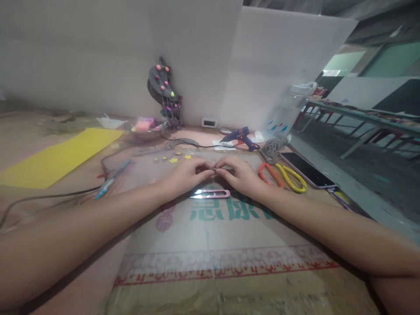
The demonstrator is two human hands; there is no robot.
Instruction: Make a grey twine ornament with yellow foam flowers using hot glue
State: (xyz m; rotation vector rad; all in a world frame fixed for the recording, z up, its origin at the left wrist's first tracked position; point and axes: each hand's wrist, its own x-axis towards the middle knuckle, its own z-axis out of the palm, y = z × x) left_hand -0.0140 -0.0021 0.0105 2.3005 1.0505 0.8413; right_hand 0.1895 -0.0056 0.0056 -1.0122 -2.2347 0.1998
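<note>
My left hand (187,175) and my right hand (238,175) meet fingertip to fingertip over a flattened cardboard sheet (229,245). Both pinch a small thin piece between them, too small to name. Pink thread snips (211,194) lie on the cardboard just below my hands. Small yellow flower shapes (179,158) lie beyond my left hand.
Orange and yellow pliers (284,175) and a phone (308,169) lie right of my hands. A blue glue gun (241,138) and a dark beaded ornament (166,94) stand at the back. A yellow sheet (55,157) and a blue pen (113,178) lie left.
</note>
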